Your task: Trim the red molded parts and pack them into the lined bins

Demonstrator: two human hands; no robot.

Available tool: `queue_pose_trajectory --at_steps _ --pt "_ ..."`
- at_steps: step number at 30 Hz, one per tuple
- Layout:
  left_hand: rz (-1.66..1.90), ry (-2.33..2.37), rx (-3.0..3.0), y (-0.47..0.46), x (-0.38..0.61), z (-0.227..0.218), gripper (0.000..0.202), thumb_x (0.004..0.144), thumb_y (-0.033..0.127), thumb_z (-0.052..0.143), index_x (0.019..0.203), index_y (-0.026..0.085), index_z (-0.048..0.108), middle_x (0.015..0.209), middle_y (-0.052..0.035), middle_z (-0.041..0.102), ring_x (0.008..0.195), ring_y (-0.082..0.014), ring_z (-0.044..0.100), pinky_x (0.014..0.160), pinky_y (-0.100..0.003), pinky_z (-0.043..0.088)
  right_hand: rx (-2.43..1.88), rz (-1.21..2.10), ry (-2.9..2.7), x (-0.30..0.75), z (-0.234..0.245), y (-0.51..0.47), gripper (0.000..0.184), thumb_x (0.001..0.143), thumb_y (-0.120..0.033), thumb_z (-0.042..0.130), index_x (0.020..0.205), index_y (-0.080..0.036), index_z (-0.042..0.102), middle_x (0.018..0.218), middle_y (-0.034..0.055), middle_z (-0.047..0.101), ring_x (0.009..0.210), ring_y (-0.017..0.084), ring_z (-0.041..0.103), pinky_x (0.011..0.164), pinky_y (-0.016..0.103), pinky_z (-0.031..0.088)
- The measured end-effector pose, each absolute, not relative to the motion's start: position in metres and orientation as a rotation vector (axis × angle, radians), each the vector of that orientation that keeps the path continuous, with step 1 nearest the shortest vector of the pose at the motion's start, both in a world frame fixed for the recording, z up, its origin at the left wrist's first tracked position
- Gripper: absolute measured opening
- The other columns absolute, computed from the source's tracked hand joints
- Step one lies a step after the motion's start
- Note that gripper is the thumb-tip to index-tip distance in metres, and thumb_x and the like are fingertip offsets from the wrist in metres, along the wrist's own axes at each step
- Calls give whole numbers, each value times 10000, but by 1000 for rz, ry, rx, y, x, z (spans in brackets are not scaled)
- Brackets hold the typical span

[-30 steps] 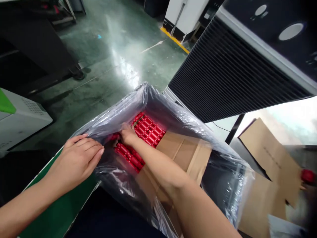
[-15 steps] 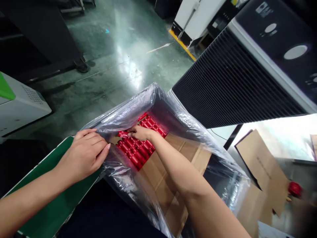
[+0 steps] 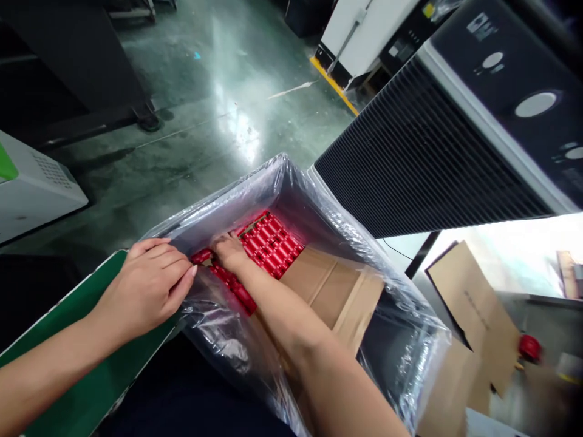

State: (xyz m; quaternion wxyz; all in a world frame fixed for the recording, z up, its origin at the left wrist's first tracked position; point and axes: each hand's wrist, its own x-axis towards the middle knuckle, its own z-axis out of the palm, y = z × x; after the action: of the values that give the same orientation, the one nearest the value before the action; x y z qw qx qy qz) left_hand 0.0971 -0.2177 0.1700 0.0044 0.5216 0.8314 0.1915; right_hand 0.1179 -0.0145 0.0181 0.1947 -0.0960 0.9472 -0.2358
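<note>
Well, from here the work sits in the lower middle of the frame, where a clear plastic liner bags a tight block of red cylinders, packed side by side in rows. A folded cardboard sheet covers the part of the block nearest the person, and the cylinders show past its far edge.

The left hand comes in from the lower left, its fingers pressed together and lightly bent, their tips at the plastic near the block's left corner. Whether it pinches a fold of the liner or only rests there, I cannot tell. The right hand reaches across the cardboard sheet with its fingers curled down onto the cylinders. Its fingertips are hidden, so any grip on one cylinder cannot be made out.

My judgement is that the step in hand is settling the red cylinders at that corner of the liner. The next move calls for seating them evenly without snagging the plastic.

Beneath the left forearm runs a green panel. At the upper right looms a black ribbed panel, and at the right edge of the frame, a loose cardboard flap lies near a small red object.
</note>
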Motion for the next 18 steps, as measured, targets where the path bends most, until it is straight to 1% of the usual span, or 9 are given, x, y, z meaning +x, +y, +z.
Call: queue_pose_trajectory --at_steps 2,4,7,9,11,12,14,16,18 --pt "629 2606 1645 -219 99 172 157 1017 249 524 945 215 660 895 -39 754 868 -243 715 1030 -534 434 -260 -638 2677 120 14 -15 187 970 -211 639 1134 -195 727 1238 106 681 1257 293 510 1113 435 324" --pt "661 2669 1617 -217 98 177 137 1014 249 538 1106 227 639 1052 -74 750 967 -275 705 990 -527 454 -235 -626 2712 123 13 -11 244 974 -235 637 1206 -193 697 1275 106 656 1258 285 508 1088 401 348" --pt "406 2952 1393 -210 88 187 381 1008 396 515 1335 203 547 1282 -202 657 1118 -438 622 854 -583 459 -211 -626 2754 127 14 2 332 988 -255 614 1313 -192 640 1315 103 628 1269 270 505 1061 358 374" --pt "95 2993 1301 -204 76 193 452 997 511 444 1264 166 562 1153 -230 676 1002 -474 625 742 -564 442 -219 -630 2761 128 15 11 327 985 -249 606 1303 -186 649 1306 102 635 1258 265 517 1057 347 381" --pt "-75 2929 1302 -201 62 199 370 1017 507 345 997 219 577 867 -133 669 794 -381 630 686 -494 413 -248 -639 2753 129 14 17 302 978 -246 614 1268 -194 677 1290 89 653 1247 261 530 1065 339 379" --pt "-89 2928 1308 -201 56 203 355 1032 472 310 858 251 526 755 -77 615 717 -324 604 681 -459 397 -268 -645 2746 130 13 18 290 974 -249 622 1253 -204 690 1283 77 663 1241 258 537 1068 332 378" --pt "-60 3041 1224 -202 48 212 384 1049 419 280 724 264 412 687 -33 524 696 -269 564 685 -413 365 -306 -654 2736 129 12 19 274 976 -248 622 1237 -222 703 1284 55 673 1236 247 545 1066 315 380" --pt "-8 3183 1094 -204 44 219 385 1052 426 298 734 261 439 701 -33 507 727 -265 552 660 -387 331 -322 -651 2739 127 11 16 270 974 -234 615 1228 -211 702 1285 59 673 1220 243 556 1040 300 399" --pt "20 3156 1106 -202 44 220 355 1039 497 355 872 246 543 773 -51 570 751 -283 574 636 -378 325 -310 -633 2752 124 11 11 277 972 -218 604 1233 -179 686 1259 84 674 1184 247 572 999 297 427"
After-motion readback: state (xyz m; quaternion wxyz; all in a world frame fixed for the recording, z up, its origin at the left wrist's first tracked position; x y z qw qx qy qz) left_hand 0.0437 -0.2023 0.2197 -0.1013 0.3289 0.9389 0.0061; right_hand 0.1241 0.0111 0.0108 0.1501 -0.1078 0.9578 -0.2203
